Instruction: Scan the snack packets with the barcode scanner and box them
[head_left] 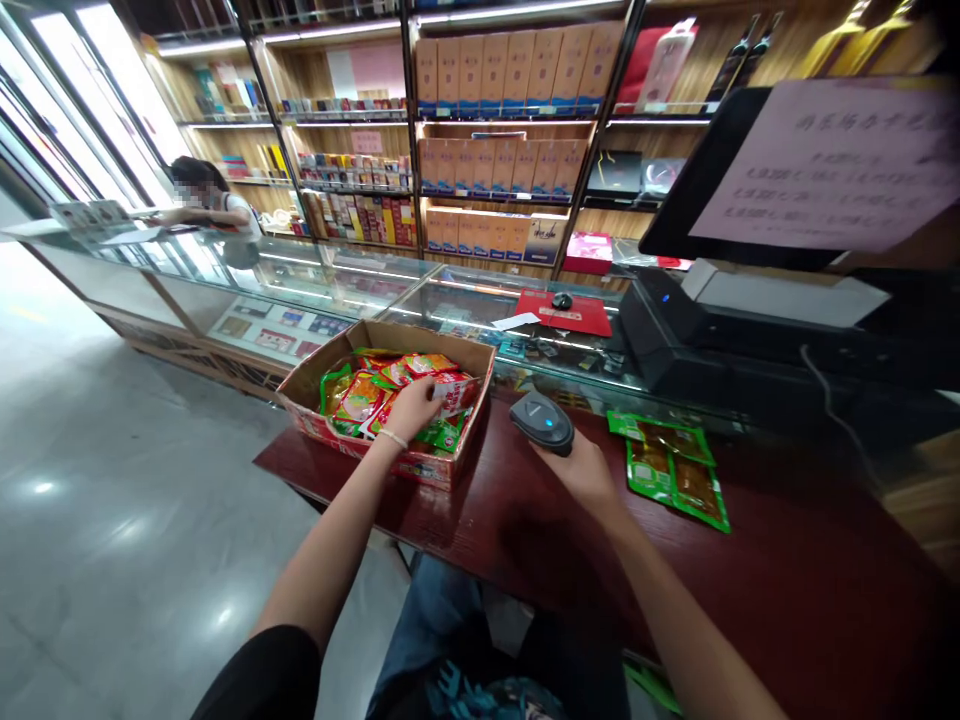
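Note:
My left hand (pixel 412 405) reaches into an open cardboard box (pixel 390 340) full of red and green snack packets, and its fingers close on a red-and-white packet (pixel 454 390) near the box's right side. My right hand (pixel 581 470) grips a dark handheld barcode scanner (pixel 544 420) with a blue light, held just right of the box above the dark red counter (pixel 787 580). A strip of green snack packets (pixel 671 465) lies flat on the counter to the right of the scanner.
A black register with a screen and paper notice (pixel 795 170) stands at the right. Glass display cases (pixel 315 290) run behind the box, with a red mat and mouse (pixel 562 305). Stocked shelves (pixel 495 130) fill the back wall. Another person (pixel 202 195) leans on the far counter at left.

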